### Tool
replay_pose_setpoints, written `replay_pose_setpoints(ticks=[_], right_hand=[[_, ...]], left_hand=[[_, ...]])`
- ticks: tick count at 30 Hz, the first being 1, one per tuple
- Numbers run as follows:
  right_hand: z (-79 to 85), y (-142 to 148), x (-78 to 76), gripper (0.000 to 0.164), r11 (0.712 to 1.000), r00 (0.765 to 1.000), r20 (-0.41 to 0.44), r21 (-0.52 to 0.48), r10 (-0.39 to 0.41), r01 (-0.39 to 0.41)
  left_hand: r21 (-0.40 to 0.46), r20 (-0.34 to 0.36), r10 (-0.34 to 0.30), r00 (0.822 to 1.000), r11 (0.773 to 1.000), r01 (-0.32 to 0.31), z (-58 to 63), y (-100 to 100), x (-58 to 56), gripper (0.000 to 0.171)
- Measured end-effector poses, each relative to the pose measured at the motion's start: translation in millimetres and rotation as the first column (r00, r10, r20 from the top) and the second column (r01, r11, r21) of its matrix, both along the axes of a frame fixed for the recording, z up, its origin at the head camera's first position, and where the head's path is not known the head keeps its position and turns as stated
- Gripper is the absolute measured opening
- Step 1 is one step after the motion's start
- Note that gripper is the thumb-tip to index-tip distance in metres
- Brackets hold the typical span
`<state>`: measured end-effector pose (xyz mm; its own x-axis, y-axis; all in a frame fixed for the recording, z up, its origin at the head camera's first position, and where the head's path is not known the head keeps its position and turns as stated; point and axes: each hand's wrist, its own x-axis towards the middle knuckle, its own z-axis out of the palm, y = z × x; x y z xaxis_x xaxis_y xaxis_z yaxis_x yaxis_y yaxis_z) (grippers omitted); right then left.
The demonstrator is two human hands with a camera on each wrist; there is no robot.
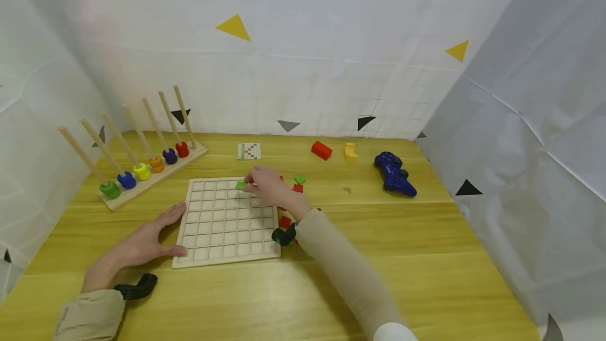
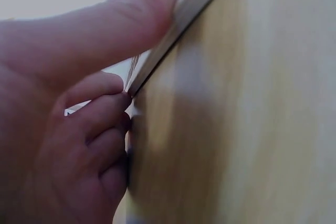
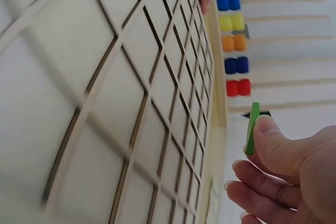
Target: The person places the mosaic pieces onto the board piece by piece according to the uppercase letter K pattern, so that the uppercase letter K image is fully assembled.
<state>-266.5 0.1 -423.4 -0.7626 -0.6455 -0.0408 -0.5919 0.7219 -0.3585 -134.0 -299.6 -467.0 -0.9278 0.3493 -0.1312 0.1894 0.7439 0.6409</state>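
A pale wooden grid board (image 1: 222,236) lies in front of me, its square cells bare where they show. My right hand (image 1: 271,186) pinches a small green square tile (image 1: 240,185) between thumb and fingers over the board's far rows. In the right wrist view the green tile (image 3: 253,128) stands on edge, clear of the board. My left hand (image 1: 147,238) rests at the board's left side, thumb on the near corner and fingers along the edge. The left wrist view has the thumb (image 2: 131,14) touching the board's rim. Red tiles (image 1: 285,221) are partly hidden behind my right forearm.
A wooden peg stand (image 1: 156,177) with coloured beads is at the left. Behind the board lies a patterned card (image 1: 249,151). Farther right are a red block (image 1: 321,150), a yellow piece (image 1: 350,152) and a blue game controller (image 1: 395,174). A loose green tile (image 1: 300,179) lies beyond my right wrist.
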Motion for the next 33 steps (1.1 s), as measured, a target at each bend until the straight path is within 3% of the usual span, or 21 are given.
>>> replay_pose_setpoints(ticks=[14, 24, 33], right_hand=[[-16.7, -69.2, -12.6, 0.033, 0.994, 0.998, -0.047, 0.105, 0.044, -0.039], [-25.5, -80.6, -19.8, 0.028, 0.997, 0.999, -0.037, 0.080, 0.018, -0.015], [-26.7, -86.1, -19.7, 0.023, 0.992, 0.997, -0.077, 0.122, 0.011, -0.002]], left_hand=[[-0.003, 0.006, 0.005, 1.000, 1.000, -0.005, -1.4, 1.0, 0.3, 0.107], [0.039, 0.001, -0.011, 1.000, 0.999, 0.011, -1.9, 1.2, 0.6, 0.106], [0.045, 0.000, -0.019, 1.000, 0.999, 0.019, -2.0, 0.5, 0.1, 0.104]])
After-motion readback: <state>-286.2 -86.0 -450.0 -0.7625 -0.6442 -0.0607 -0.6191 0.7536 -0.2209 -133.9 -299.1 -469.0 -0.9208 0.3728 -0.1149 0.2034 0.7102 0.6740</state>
